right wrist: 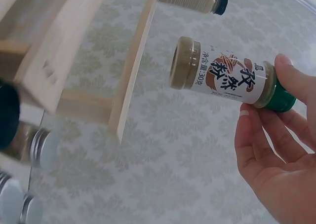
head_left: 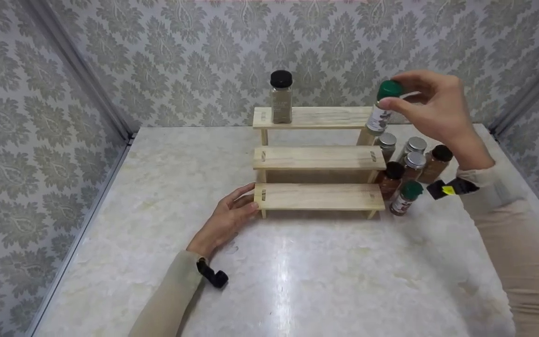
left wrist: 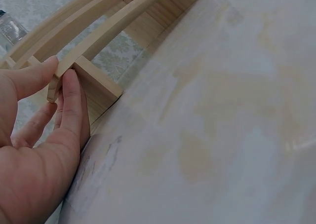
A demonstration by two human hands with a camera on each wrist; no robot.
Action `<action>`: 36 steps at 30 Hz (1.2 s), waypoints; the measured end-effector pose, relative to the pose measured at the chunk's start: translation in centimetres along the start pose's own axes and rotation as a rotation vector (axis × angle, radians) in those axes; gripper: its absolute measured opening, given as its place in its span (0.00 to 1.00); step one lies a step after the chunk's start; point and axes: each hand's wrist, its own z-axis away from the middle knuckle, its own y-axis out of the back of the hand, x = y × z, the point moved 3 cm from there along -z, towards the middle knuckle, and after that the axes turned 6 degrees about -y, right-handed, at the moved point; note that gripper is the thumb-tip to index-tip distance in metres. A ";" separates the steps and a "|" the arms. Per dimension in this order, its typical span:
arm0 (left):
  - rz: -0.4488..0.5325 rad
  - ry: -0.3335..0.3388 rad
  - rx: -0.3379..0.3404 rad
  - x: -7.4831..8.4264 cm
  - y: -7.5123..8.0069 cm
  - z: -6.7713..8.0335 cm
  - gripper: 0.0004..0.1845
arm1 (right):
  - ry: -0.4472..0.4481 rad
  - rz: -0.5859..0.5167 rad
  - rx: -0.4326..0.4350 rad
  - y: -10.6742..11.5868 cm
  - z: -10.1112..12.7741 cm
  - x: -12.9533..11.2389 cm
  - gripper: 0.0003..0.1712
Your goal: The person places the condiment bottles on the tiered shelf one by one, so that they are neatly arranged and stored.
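Note:
A three-tier wooden rack point(head_left: 316, 196) stands on the marbled table. My left hand point(head_left: 226, 217) pinches the left end of its lowest shelf, thumb on top and fingers beneath, as the left wrist view shows. With thumb and fingertips my right hand point(head_left: 438, 105) grips a spice jar point(right wrist: 229, 76) by its green cap, beside the right end of the top shelf. This jar has a white label and brownish powder inside; it tilts slightly in the head view. On the top shelf's left part stands a taller black-capped spice jar point(head_left: 281, 98).
Several spice jars crowd the table right of the rack, among them a green-capped jar point(head_left: 406, 198), a black-capped jar point(head_left: 391, 180) and a silver-capped jar point(head_left: 414, 161). Patterned wall covering point(head_left: 194, 61) rises close behind the rack.

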 end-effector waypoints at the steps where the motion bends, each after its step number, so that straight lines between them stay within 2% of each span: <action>1: -0.005 -0.001 0.001 0.0 0.0 0.0 0.38 | 0.011 -0.006 0.001 -0.5 -0.4 -0.3 0.23; 10: -0.025 0.000 0.009 -0.2 -0.1 -0.2 0.38 | 0.111 -0.059 0.042 -4.5 -2.8 -2.6 0.22; 19: 0.007 -0.013 0.017 -0.1 -0.1 -0.1 0.37 | 0.023 -0.056 0.034 -8.3 -5.0 -2.8 0.25; 24: 0.010 -0.006 0.023 -0.1 0.0 -0.2 0.37 | 0.026 -0.063 0.047 -10.1 -5.7 -2.6 0.25; 36: -0.017 -0.018 -0.009 -0.2 0.1 -0.1 0.37 | -0.013 -0.091 0.070 -12.9 -6.1 -2.0 0.25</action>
